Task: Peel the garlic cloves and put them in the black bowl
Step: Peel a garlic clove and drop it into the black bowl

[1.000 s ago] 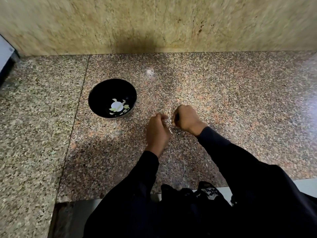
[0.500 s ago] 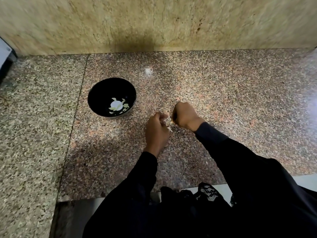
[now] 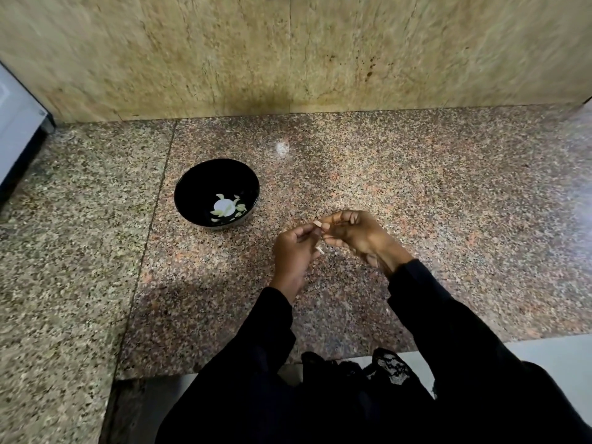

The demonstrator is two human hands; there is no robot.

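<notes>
A black bowl (image 3: 192, 184) stands on the speckled granite counter (image 3: 416, 219), left of my hands, with several pale peeled garlic cloves (image 3: 224, 207) at its bottom. Just right of the bowl, my left hand (image 3: 293, 254) and my right hand (image 3: 355, 233) meet above the counter. Between their fingertips they pinch a small garlic clove (image 3: 317, 223). A pale strip of skin (image 3: 319, 249) shows just under the fingers; whether it hangs or lies on the counter I cannot tell.
A stone wall (image 3: 288, 52) rises behind the counter. A white appliance edge (image 3: 16, 123) stands at the far left. The counter's front edge (image 3: 224, 373) runs just before my black sleeves. A small white speck (image 3: 282, 149) lies near the wall.
My right hand has turned over from a knuckles-up fist so its fingers show, and both hands have lifted slightly with the clove now visible between the fingertips.
</notes>
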